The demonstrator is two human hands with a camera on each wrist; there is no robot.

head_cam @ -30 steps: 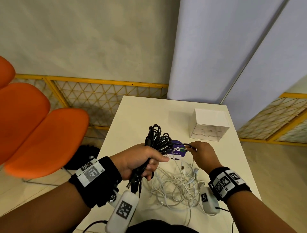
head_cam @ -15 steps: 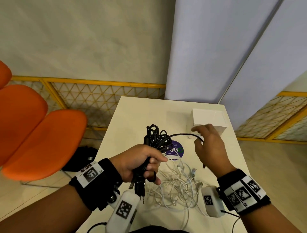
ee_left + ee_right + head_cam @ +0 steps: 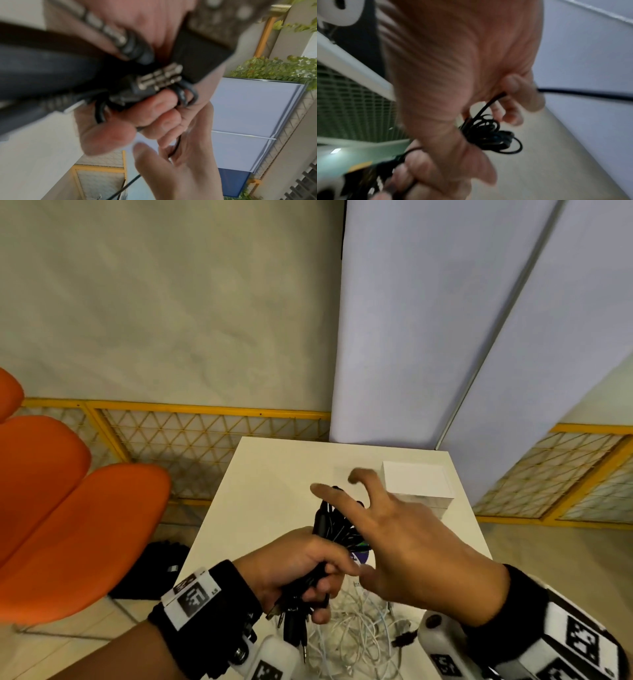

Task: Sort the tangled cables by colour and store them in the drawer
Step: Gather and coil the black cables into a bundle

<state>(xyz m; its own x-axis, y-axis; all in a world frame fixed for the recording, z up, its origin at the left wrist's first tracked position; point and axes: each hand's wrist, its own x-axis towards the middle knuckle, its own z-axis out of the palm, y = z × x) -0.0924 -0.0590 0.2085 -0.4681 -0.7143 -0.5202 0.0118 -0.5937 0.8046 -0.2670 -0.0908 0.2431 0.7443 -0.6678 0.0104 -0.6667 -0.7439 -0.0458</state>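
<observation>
My left hand (image 3: 308, 566) grips a bundle of black cables (image 3: 329, 522) upright above the table, with its plugs (image 3: 294, 625) hanging below the fist. In the left wrist view the fingers (image 3: 154, 116) curl round the plug ends (image 3: 154, 79). My right hand (image 3: 394, 529) is raised over the bundle's top, index finger and thumb spread. The right wrist view shows its fingers (image 3: 510, 97) pinching one black strand that runs down into the coiled bundle (image 3: 489, 135). A tangle of white cables (image 3: 356, 635) lies on the table under both hands.
A small white drawer box (image 3: 416, 481) stands at the back right of the white table (image 3: 267, 491). A purple round sticker (image 3: 361, 556) peeks out beneath the bundle. An orange chair (image 3: 68, 525) and a dark bag (image 3: 150, 570) are to the left. A yellow mesh fence (image 3: 205, 433) runs behind.
My right hand has pulled a black strand out of the pile, lifted it toward the box, then swung it left over the bundle. My left hand keeps holding the bundle.
</observation>
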